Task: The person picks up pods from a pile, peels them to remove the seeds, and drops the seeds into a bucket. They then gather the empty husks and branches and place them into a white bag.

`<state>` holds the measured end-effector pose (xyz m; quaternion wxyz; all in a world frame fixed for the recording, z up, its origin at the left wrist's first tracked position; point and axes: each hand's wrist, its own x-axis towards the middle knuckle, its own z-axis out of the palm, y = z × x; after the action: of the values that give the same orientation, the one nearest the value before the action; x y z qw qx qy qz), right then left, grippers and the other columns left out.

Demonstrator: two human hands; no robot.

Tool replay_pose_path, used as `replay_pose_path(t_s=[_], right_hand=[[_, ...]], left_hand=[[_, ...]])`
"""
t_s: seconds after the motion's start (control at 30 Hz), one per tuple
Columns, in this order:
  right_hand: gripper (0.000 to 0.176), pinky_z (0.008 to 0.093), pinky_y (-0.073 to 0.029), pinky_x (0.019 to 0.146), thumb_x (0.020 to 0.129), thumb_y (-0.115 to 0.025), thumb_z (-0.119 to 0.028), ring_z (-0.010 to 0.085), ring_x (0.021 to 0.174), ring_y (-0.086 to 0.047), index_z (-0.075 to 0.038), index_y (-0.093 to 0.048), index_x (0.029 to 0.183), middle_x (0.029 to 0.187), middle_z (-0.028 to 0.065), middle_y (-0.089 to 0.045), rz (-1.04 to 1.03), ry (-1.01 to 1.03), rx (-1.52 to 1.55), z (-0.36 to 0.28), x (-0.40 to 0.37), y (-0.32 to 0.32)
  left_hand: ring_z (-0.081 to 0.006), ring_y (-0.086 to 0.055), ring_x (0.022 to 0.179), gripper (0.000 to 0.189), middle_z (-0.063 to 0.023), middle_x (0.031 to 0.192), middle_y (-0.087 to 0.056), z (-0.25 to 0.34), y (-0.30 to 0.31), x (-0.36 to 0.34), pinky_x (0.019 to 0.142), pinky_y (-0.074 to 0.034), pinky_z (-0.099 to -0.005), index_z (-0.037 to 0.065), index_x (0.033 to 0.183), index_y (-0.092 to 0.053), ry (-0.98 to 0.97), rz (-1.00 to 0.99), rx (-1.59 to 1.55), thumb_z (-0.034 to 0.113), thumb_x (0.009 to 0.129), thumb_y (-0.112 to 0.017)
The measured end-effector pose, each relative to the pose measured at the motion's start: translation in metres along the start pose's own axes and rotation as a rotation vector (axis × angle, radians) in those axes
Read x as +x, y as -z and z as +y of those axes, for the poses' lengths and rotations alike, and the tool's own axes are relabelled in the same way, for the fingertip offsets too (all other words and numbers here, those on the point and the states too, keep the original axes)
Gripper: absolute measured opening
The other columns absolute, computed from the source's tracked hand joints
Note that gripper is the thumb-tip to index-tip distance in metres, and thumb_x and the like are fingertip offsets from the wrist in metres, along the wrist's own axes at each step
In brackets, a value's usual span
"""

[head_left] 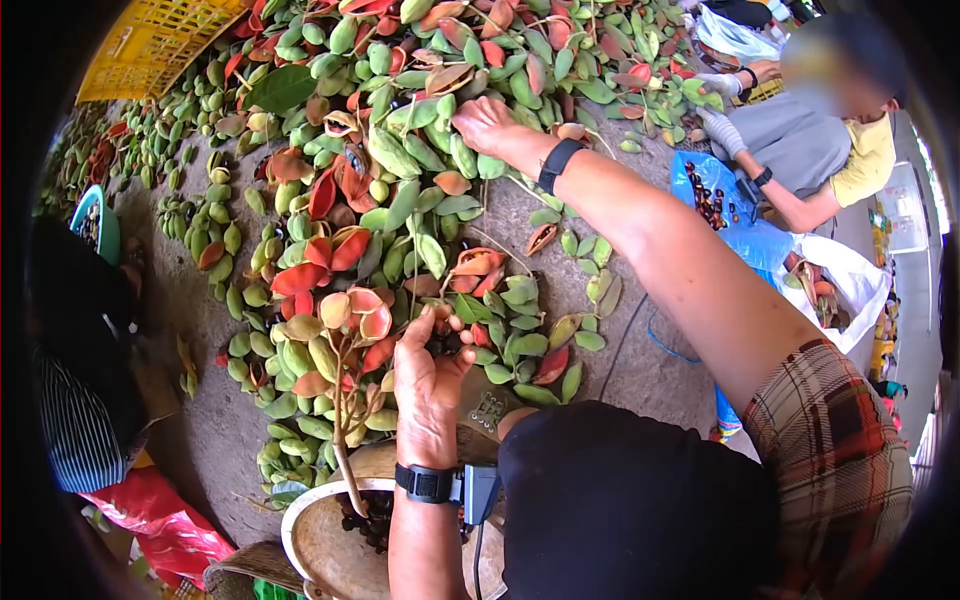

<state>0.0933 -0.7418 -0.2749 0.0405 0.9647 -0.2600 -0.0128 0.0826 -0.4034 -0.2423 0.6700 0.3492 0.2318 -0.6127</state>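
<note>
My left hand (432,370) is palm up with curled fingers, cupping several dark brown seeds (442,343). Beside it, a brown branch (345,440) bearing opened red-lined pods (370,315) leans from a white-rimmed basin (300,520), where more dark seeds (375,525) lie. Farther out, my right hand (485,127) reaches into the heap, its fingers bent against green seed pods (440,125). Its fingertips are hidden, so what they grip does not show. Split pods (475,268) and green leaves or pods lie between my hands.
A yellow crate (150,45) stands at the upper left. At the upper right, a gloved person (820,150) sits by a blue bag (735,235) with dark seeds and a white sack (850,275). Another person (85,330) is at the left, near a teal basin (84,205) and red bag (165,525).
</note>
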Motion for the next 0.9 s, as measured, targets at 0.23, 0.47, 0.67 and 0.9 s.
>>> replay_pose_path(t_s=[0.23,0.47,0.67,0.9], right_hand=[[0.02,0.0492,-0.046,0.08,0.082,-0.047,-0.013,0.0367,0.097,-0.059,-0.008,-0.064,0.09,0.101,0.0157,-0.063,-0.007,-0.081,0.06,-0.007,-0.007,0.001],[0.019,0.0479,-0.046,0.08,0.081,-0.047,-0.014,0.0386,0.096,-0.058,-0.008,-0.064,0.089,0.101,0.018,-0.063,0.194,-0.12,0.203,-0.015,-0.013,-0.01],[0.016,0.0399,-0.05,0.06,0.074,-0.058,-0.015,0.0253,0.062,-0.062,-0.002,-0.06,0.064,0.063,0.0139,-0.059,-0.058,-0.081,0.982,-0.088,-0.128,0.034],[0.009,0.0419,-0.044,0.055,0.078,-0.057,-0.008,0.031,0.061,-0.056,-0.005,-0.058,0.07,0.066,0.0134,-0.055,0.151,0.022,0.748,-0.111,-0.145,0.033]], left_hand=[[-0.0224,-0.058,0.066,0.019,-0.007,0.076,-0.059,-0.003,0.003,0.011,0.053,-0.049,-0.0323,0.005,0.09,-0.059,0.023,-0.002,0.005,0.024,0.088,-0.057],[-0.0235,-0.06,0.071,0.024,-0.007,0.081,-0.062,-0.001,0.018,0.014,0.055,-0.049,-0.0319,0.006,0.091,-0.062,-0.081,0.008,0.01,0.029,0.085,-0.062],[-0.0231,-0.061,0.076,0.029,-0.0056,0.085,-0.063,-0.002,0.014,0.016,0.058,-0.051,-0.0318,0.009,0.092,-0.062,-0.093,0.015,0.027,0.037,0.086,-0.06],[-0.0201,-0.06,0.064,0.029,-0.0061,0.082,-0.063,0.0,0.003,0.005,0.046,-0.047,-0.0303,0.011,0.095,-0.061,-0.068,0.017,0.039,0.037,0.084,-0.064]])
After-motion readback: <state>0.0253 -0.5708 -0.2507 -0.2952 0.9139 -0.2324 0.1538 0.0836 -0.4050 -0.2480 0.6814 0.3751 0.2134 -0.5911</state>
